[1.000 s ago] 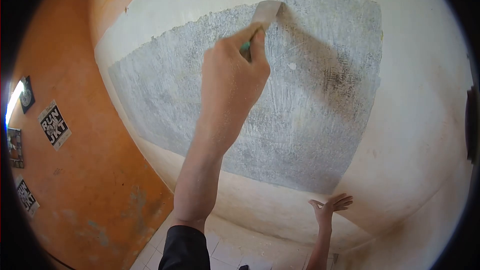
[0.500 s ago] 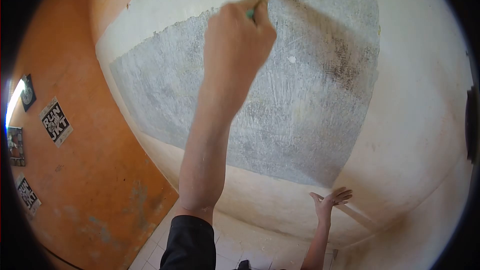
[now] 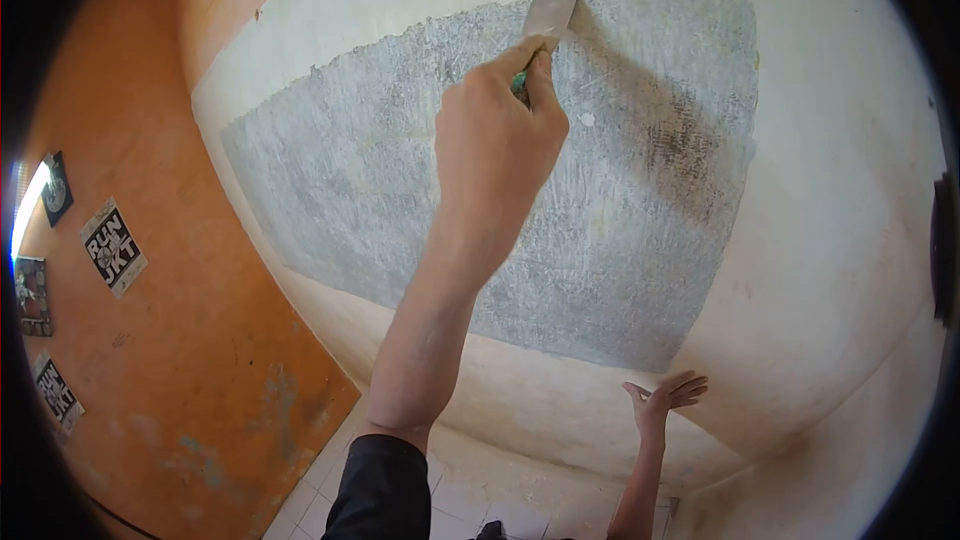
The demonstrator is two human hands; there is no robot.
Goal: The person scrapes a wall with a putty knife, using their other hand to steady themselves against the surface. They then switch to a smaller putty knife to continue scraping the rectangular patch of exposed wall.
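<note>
My left hand (image 3: 505, 130) is closed round the green handle of a putty knife (image 3: 552, 16), its arm stretched up across the middle of the view. The knife's broad metal blade points upward and lies at the upper edge of a rough grey patch (image 3: 400, 180) on the white wall (image 3: 830, 170). Whether the blade touches the surface is hard to tell. Lower right, my right hand (image 3: 662, 405) rests against the wall just below the patch's bottom corner, fingers stretched out and holding nothing.
An orange wall (image 3: 190, 340) meets the white one at the left, bearing a black-and-white poster (image 3: 113, 248) and other small pictures. Pale floor tiles (image 3: 325, 495) show at the bottom. A dark object (image 3: 942, 250) sits at the right edge.
My left hand has moved down and slightly right with the putty knife, bringing the blade from the white paint above to the grey patch's upper edge. My right hand stays in place.
</note>
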